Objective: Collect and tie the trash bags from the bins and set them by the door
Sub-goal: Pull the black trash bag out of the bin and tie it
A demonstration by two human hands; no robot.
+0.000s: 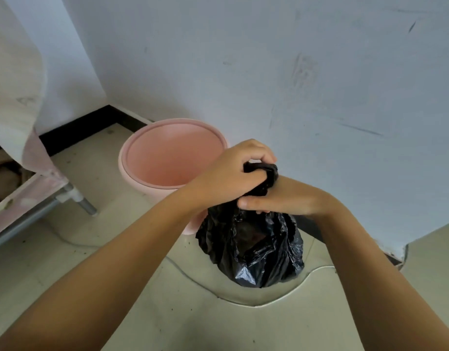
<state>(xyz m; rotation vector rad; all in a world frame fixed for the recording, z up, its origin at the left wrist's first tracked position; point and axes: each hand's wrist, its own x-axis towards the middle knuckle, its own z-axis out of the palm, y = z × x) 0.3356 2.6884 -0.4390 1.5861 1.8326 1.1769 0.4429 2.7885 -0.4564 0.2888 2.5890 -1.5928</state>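
Forearms: both reach in from the bottom edge and meet over the bag, right of the middle of the view.
Right hand [284,200]: lies lower, fingers curled round the gathered neck just above the bulging body, clamping it closed.
Left hand [233,173]: sits directly above the right, fingers wrapped round the twisted top end of the plastic (the tail that a knot would be made from).
Trash bag [253,249]: black, out of the bin, hanging from the two hands above the pale floor [132,287]; whether its bottom touches the floor I cannot tell.
Key relation: the neck runs roughly upright, from the right hand's grip up into the left hand's, so the free end lies above and slightly left of the anchoring hand. Judging from this, the left hand would do the looping while the right holds still.
Stage: tying looks under way; no finished knot shows.
Bin [172,153]: pink, unlined, just behind and left of the bag.
Wall [319,72]: scuffed white, beyond the bin; no door in sight.
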